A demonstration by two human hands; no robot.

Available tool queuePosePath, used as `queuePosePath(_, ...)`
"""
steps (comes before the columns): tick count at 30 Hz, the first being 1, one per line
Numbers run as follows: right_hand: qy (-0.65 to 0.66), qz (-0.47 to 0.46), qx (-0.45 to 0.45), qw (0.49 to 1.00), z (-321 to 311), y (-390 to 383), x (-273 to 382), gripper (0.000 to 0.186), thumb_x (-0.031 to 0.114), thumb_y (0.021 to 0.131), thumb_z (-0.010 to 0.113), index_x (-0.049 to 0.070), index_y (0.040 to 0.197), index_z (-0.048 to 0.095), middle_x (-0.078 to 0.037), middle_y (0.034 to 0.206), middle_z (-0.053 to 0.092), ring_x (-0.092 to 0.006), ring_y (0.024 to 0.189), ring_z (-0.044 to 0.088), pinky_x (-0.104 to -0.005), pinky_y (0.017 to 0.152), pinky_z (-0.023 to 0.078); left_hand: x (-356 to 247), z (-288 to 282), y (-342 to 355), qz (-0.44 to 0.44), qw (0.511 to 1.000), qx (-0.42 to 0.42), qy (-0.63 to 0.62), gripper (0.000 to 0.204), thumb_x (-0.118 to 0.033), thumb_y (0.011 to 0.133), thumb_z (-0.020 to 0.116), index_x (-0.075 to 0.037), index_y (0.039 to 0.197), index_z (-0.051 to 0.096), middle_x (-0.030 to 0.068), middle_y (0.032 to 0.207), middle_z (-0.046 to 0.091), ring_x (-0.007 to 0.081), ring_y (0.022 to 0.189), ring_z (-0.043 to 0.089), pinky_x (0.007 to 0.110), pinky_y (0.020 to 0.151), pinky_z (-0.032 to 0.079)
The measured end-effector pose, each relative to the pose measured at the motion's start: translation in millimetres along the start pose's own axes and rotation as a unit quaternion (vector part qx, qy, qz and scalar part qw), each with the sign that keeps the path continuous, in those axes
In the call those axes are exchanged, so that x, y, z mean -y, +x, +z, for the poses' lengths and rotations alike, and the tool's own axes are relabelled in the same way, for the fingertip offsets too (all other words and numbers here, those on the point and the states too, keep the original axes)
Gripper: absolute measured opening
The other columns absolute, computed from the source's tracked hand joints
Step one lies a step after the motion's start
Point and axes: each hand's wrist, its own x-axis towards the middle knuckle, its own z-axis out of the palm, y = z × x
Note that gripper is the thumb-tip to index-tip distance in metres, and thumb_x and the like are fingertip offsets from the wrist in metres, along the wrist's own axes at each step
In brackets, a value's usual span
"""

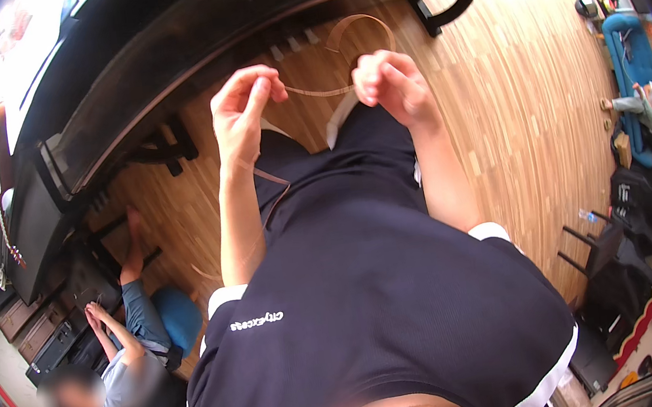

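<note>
Above the lap (337, 161), left hand (240, 110) and right hand (397, 87); each grip pinched around one tan strip (335, 35)

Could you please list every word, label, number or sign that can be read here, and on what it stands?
White lettering on the dark shirt: legible, but I do not copy printed words.
Black bag-like item, right: whitish marks, too small to read.
Black case, far left: white mark, too small to read.
Thin strip in the hands: no readable text.
</note>
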Motion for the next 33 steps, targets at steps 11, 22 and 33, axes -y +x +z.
queuePosePath(11, 0.289, -0.099, -0.103, 0.947, -67.6, -24.3, 39.1, 0.030, 0.022, 0.106, 0.042, 0.009, 0.078, 0.042, 0.001, 0.064, 0.038, -0.0104, 0.057, 0.036, -0.0249, 0.055, 0.033, -70.9, -75.2, 0.2, 0.099, 0.985, 0.044, -0.134, 0.019, -0.012, 0.094, 0.062, 0.004, 0.084, 0.067, 0.0047, 0.066, 0.053, 0.0124, 0.056, 0.048, 0.025, 0.048, 0.037)
queuePosePath(22, 0.241, -0.018, 0.064, 0.968, -74.3, -32.2, 17.7, 0.023, 0.012, 0.098, 0.056, 0.000, 0.078, 0.058, -0.007, 0.064, 0.058, -0.0160, 0.054, 0.051, -0.0271, 0.050, 0.041, -191.2, -101.9, 90.6, 0.131, 0.919, 0.212, -0.305, 0.023, -0.020, 0.102, 0.053, -0.003, 0.087, 0.054, 0.0010, 0.073, 0.042, 0.0078, 0.061, 0.041, 0.020, 0.049, 0.035)
queuePosePath(33, -0.033, 0.043, 0.224, 0.973, 53.3, 131.3, -7.6, 0.015, 0.002, 0.097, 0.052, 0.005, 0.082, 0.052, -0.007, 0.077, 0.060, -0.0134, 0.063, 0.059, -0.0258, 0.060, 0.047, -340.6, -108.0, 353.5, 0.139, 0.987, 0.074, -0.034, 0.020, -0.019, 0.101, 0.051, -0.007, 0.085, 0.055, 0.0015, 0.080, 0.051, 0.0086, 0.069, 0.050, 0.021, 0.059, 0.044)
